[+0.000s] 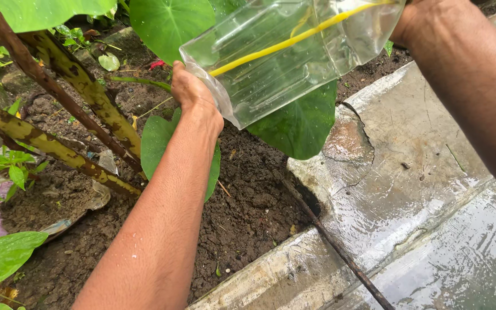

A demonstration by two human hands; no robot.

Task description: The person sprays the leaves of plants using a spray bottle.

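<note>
Two bare forearms fill the near view. At the far left, the left hand (193, 95) is closed on the lower end of a clear, tilted plastic container (285, 54) with a yellow stripe; the right hand (411, 20) holds its upper end, grip unclear. Beneath it lie dark soil (248, 201), broad green leaves (302, 126) and wet concrete edging (409, 189)

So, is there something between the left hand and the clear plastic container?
Nothing visible. The left hand already touches the lower corner of the clear plastic container; the right hand holds its upper end. Large green leaves lie beneath it, over the dark soil.
</note>
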